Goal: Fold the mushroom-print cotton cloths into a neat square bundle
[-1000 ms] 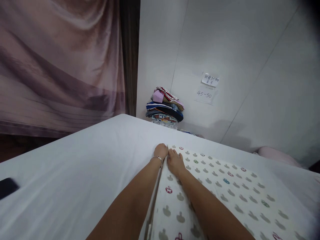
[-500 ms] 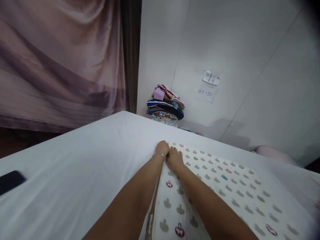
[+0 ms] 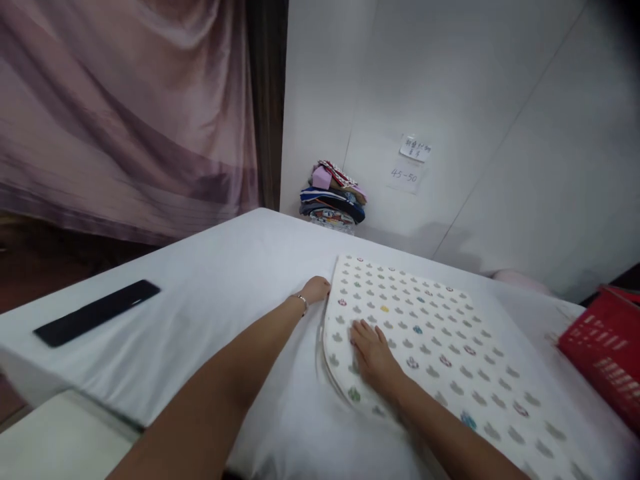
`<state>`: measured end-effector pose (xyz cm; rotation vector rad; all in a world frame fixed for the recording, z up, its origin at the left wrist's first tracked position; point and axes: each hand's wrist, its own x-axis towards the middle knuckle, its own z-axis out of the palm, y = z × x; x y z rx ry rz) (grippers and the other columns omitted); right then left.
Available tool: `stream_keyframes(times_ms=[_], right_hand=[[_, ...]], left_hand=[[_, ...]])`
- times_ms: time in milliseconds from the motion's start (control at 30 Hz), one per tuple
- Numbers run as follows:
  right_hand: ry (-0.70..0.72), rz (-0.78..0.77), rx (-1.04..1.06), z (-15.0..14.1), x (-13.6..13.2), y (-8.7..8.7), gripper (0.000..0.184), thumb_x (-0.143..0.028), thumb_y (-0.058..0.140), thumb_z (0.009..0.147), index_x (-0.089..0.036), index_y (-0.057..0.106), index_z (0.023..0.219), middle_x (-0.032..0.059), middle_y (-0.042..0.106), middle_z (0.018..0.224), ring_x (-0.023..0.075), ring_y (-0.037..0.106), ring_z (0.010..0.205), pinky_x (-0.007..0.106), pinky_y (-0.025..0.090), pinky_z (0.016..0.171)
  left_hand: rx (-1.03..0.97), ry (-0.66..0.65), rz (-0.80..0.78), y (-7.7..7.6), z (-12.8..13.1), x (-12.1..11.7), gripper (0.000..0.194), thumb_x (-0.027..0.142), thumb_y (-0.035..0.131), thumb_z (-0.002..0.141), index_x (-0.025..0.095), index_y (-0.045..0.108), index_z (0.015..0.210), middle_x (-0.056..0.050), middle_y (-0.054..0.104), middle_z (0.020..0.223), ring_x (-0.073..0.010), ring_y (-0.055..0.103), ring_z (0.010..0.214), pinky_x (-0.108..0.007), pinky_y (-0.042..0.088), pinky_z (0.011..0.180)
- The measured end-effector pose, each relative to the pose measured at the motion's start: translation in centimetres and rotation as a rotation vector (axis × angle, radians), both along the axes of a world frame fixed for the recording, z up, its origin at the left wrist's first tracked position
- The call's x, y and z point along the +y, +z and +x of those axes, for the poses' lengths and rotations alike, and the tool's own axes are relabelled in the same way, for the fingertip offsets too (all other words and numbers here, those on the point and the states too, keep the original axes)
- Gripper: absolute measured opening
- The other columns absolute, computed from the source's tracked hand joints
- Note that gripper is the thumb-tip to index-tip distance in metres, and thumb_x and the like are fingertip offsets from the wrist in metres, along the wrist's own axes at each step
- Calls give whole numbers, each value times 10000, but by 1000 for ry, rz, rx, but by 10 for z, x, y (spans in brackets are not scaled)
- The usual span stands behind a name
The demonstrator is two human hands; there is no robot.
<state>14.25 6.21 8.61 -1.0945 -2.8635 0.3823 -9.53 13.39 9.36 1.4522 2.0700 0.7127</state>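
Note:
A folded white cloth (image 3: 450, 333) printed with grey rabbit shapes and a few coloured ones lies on the white-covered table (image 3: 240, 267). Its layers show along the curved left edge. At that edge is my left hand (image 3: 316, 290), wearing a bracelet, with the fingers curled in and closed on the cloth's border; the fingertips are partly hidden. My right hand (image 3: 373, 353) rests palm down on top of the cloth, fingers stretched out, to the right of and nearer than the left one.
A black flat object (image 3: 97, 312) lies at the table's left side. Folded clothes (image 3: 334, 197) are stacked by the wall behind the far edge. On the right is a red bag-like object (image 3: 605, 353). A pinkish curtain (image 3: 125, 120) hangs at the left, and paper notes (image 3: 407, 167) are on the wall.
My hands have come apart and nearer to me. The right one has slid down onto the cloth's surface. The cloth now looks flatter, and the view has shifted, bringing in the red object.

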Motion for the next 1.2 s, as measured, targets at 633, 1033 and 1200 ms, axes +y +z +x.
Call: stream_keyframes(times_ms=[633,1033,1200], right_hand=[[21,46,260,21,-83,17,309,-246,396,883,-198,606,1105,51,623,1136,184,531,1064,281,360,916],[8,49,295,-10,-76,14,255,-266,387,912,-197,616,825,23,628,834,140,546,781,224,351,669],[18,-18,338,-11,-70,5,284,-250,360,921,-209,625,828,17,620,812,138,554,778,226,377,692]], left_hand=[[-167,142,122,-4,67,-181,243,330,501,802,138,631,730,-22,652,661,-98,550,514,-196,408,495],[-206,126,16,-2,78,-183,327,363,482,792,132,638,621,-33,673,645,-86,524,410,-204,408,487],[-246,113,-12,-5,79,-180,287,329,497,760,139,617,583,-17,652,598,-87,517,409,-209,411,487]])
